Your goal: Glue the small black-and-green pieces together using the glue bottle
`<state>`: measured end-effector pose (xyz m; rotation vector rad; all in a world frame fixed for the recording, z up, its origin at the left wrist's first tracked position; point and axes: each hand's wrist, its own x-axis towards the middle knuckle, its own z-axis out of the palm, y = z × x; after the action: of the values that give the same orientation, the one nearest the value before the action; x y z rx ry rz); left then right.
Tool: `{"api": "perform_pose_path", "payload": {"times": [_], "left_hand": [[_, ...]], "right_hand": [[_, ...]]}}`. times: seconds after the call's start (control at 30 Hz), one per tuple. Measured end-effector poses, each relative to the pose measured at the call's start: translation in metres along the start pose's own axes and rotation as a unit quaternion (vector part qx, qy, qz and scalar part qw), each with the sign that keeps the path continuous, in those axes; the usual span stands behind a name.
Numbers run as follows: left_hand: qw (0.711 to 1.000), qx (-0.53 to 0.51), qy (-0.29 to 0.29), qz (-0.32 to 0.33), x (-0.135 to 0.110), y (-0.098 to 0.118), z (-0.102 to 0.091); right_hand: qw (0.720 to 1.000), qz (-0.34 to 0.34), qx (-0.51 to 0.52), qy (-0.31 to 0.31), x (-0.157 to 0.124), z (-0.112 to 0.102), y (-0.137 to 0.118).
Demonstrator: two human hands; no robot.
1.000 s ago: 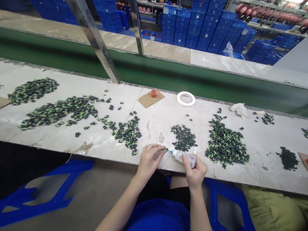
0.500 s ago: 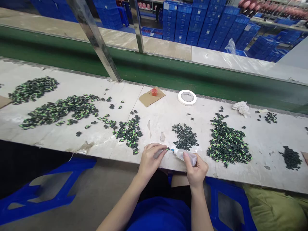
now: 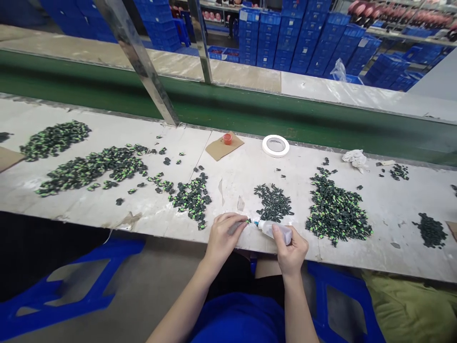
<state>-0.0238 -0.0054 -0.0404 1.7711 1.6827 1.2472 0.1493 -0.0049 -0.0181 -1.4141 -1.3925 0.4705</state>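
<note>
Between the fingertips of my left hand point(image 3: 225, 237) is pinched a small black-and-green part point(image 3: 249, 221). My right hand point(image 3: 292, 248) is wrapped round a translucent squeeze bottle point(image 3: 274, 230), tilted on its side with its blue-tipped nozzle pointing left, just short of the part. Close behind the bottle lies a pile of small black pieces point(image 3: 274, 202). A heap of black-and-green parts point(image 3: 193, 197) is left of my left hand, and a larger black-and-green pile point(image 3: 337, 212) spreads to the right of my right hand.
A roll of white tape point(image 3: 275, 146) and a red pot point(image 3: 227, 138) on cardboard point(image 3: 216, 151) stand toward the back. More parts are heaped at left point(image 3: 93, 166). A metal post point(image 3: 143, 66) rises from the table's rear edge. Blue stools point(image 3: 96, 286) stand in front.
The camera view has shifted slightly. The bottle's nozzle sits a touch farther from the part; both hands otherwise keep their place and hold.
</note>
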Motion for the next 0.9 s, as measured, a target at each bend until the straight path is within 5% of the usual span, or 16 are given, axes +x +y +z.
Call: {"api": "perform_pose_path", "payload": {"times": [0.23, 0.43, 0.67, 0.9], "left_hand": [[0.999, 0.011, -0.036, 0.006, 0.003, 0.002, -0.003], [0.997, 0.026, -0.065, 0.031, 0.026, 0.008, 0.003], [0.988, 0.079, -0.114, 0.064, 0.047, 0.012, 0.023], [0.991, 0.043, -0.118, 0.045, 0.042, 0.017, 0.013]], "right_hand": [[0.976, 0.087, 0.118, 0.161, 0.002, -0.015, 0.013], [0.974, 0.097, 0.130, 0.157, 0.015, -0.022, 0.025], [0.982, 0.068, -0.102, 0.145, 0.023, -0.016, 0.030], [0.967, 0.014, -0.199, 0.160, 0.026, -0.014, 0.028]]}}
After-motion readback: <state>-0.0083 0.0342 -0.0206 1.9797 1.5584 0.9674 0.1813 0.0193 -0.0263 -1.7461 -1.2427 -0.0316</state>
